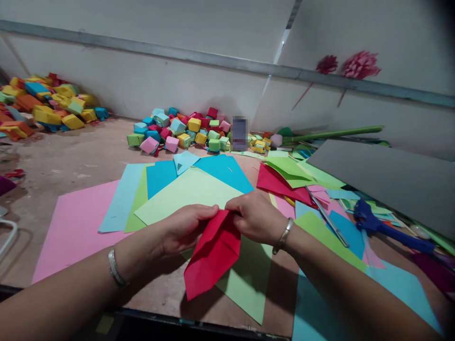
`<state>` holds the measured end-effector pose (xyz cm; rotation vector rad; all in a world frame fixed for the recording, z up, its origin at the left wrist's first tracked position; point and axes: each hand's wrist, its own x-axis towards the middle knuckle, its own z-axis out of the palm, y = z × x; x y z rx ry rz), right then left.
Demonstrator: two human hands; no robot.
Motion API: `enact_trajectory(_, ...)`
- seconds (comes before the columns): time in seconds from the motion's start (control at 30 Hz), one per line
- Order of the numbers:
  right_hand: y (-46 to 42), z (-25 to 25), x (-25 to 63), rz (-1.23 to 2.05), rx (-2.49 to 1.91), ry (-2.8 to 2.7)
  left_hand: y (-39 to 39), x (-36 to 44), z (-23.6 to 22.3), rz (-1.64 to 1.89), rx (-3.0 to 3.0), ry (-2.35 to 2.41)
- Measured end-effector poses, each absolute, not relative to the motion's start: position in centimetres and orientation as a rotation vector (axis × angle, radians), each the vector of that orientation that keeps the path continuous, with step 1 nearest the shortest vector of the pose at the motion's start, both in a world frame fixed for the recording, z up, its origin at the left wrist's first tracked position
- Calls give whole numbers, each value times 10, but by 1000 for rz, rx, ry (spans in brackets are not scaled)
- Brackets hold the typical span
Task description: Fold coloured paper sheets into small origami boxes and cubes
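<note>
A red sheet of paper [213,258], folded and creased, is held between my two hands above the table's front edge. My left hand [188,225] grips its upper left side, thumb on top. My right hand [254,215] pinches the upper right corner, its fingers curled in and partly hidden. The thumbs nearly meet at the paper's top edge. Beneath the hands lie pale green sheets [192,187]. Behind and left of them are blue [227,170], light blue [124,189] and pink sheets [78,222].
Many small folded paper cubes [177,128] are heaped along the wall, with another pile [53,104] at far left. On the right lie scissors [327,215], a blue glue gun [387,227], a grey board [384,175] and paper scraps. Paper flowers [360,65] hang on the wall rail.
</note>
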<state>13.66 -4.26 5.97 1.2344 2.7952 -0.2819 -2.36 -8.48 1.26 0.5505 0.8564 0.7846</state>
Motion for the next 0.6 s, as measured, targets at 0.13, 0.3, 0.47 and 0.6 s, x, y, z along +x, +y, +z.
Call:
enact_trajectory(0.13,-41,56,135,-219,1140,2716,-84,-19,17,736,371,932)
enact_trajectory(0.3,-43,55,132,-46,1137,2726,-85,-18,20,724,321,885)
enact_trajectory(0.47,-44,55,132,-30,1146,2792,-83,-22,19,683,301,817)
enact_trajectory(0.6,-36,57,137,-443,1098,2822,-81,-28,17,618,327,782)
